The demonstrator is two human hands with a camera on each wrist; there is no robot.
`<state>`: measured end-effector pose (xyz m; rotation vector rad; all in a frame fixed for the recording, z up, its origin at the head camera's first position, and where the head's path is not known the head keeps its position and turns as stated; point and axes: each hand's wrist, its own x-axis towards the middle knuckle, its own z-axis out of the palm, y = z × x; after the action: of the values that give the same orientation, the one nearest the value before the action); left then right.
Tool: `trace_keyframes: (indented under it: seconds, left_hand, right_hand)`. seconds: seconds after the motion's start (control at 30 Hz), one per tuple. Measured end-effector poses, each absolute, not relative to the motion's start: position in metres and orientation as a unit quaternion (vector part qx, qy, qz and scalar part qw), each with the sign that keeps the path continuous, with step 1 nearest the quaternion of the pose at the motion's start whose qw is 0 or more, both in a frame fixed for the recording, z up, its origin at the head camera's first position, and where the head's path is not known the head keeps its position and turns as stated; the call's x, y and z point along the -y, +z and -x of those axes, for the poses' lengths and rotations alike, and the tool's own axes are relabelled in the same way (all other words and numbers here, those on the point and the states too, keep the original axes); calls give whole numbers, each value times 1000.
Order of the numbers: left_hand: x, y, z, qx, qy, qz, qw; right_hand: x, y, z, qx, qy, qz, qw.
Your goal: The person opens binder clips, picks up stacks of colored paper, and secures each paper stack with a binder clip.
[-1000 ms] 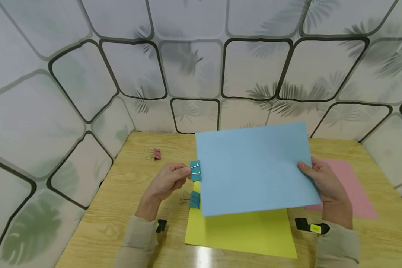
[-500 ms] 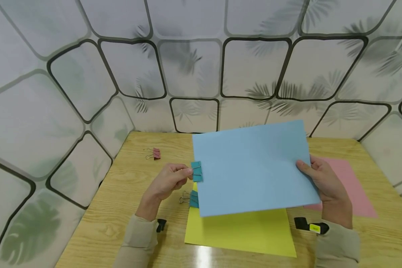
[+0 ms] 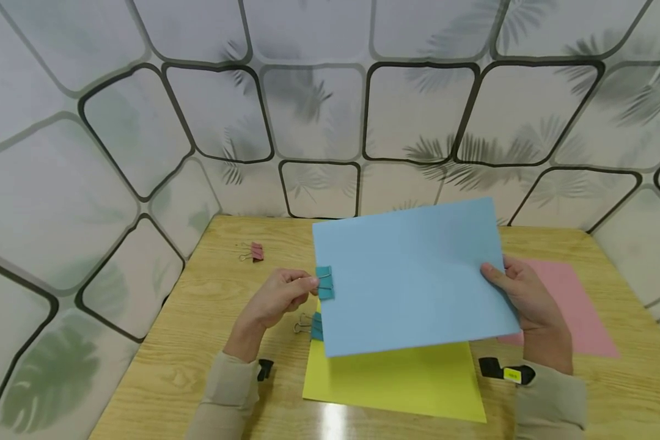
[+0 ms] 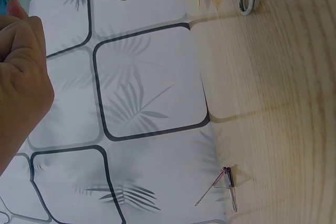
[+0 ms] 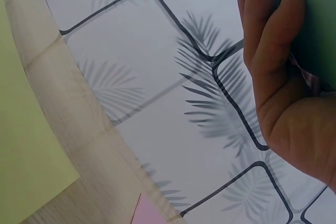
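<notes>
My left hand (image 3: 277,297) pinches a teal binder clip (image 3: 325,283) by its wire handles, and the clip sits over the left edge of a blue sheet (image 3: 407,278). That sheet is held up at a tilt by my right hand (image 3: 530,293), thumb on its face and fingers behind its right edge. Below it lies a yellow sheet (image 3: 396,388) on the table, partly covered from view. A second teal binder clip (image 3: 317,326) is at the yellow sheet's left edge, its wire handles pointing left and part of it hidden behind the blue sheet.
A pink sheet (image 3: 580,318) lies on the right of the wooden table (image 3: 198,342). At the back left rests a small pink binder clip (image 3: 257,252). A patterned wall covering (image 3: 319,110) closes off the back and sides.
The blue sheet and right hand have shifted slightly left, so the teal clip now overlaps the sheet's left edge further. The left hand has barely moved, a little to the right.
</notes>
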<state>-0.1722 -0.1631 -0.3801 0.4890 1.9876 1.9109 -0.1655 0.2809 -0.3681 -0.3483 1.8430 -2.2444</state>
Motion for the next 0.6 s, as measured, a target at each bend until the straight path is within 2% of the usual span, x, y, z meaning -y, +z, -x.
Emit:
trace_keyframes:
  seconds: [0.43,0.6]
  left_hand:
    - [167,-384,175,-690,662,-194,218]
    - [172,-383,175,-670,675,-195,240]
  right_hand:
    - [-278,-372,167,-640,-754,99,108]
    - [-275,-372,168,-660,-740,94,92]
